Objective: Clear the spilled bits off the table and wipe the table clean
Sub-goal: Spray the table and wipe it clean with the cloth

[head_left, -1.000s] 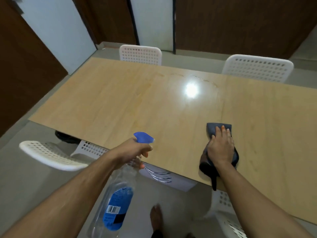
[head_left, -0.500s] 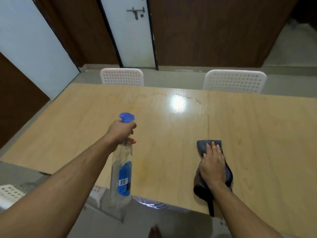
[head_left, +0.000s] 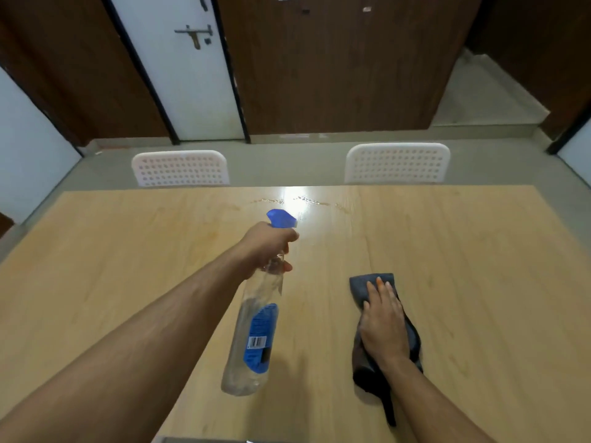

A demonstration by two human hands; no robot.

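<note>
Over worktop (head_left: 128, 266) centre: left hand (head_left: 265, 244) grips spray bottle (head_left: 256, 324), nozzle aimed at far edge; right hand (head_left: 382, 324) flat on cloth (head_left: 383, 330). Risk: overspray misses worktop, hits chairs (head_left: 180, 167).

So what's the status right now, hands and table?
Left hand grips spray bottle, raised over table. Right hand flat on grey cloth. Wet streak at far edge. Nothing in the way.

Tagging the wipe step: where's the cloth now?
Head view: the grey cloth lies flat on the table, right of centre, pressed under the right hand, right of the spray bottle.
</note>
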